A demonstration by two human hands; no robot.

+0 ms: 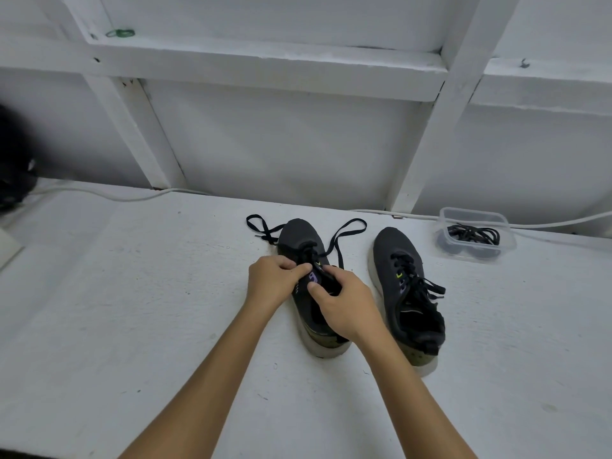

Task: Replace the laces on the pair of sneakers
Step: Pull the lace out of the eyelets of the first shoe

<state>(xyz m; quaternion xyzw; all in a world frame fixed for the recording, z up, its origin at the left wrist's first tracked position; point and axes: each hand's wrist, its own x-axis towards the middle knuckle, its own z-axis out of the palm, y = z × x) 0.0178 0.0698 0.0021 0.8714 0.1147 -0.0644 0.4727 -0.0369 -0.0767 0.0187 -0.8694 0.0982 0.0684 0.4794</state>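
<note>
Left hand (pixel 270 281), right hand (pixel 344 304) pinching flat black lace (pixel 337 238) (knit sneaker (pixel 298 236))

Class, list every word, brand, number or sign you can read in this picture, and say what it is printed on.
No text can be read.
Left sneaker: purple mark on the tongue, between the hands, too blurred to read.
Right sneaker: small purple and yellow-green marks by the laces, too small to read.
Plastic container: no label visible.

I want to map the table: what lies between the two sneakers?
Head view: only bare white table lies between the left sneaker, held by both hands, and the right sneaker; one loose lace end lies nearby.
</note>
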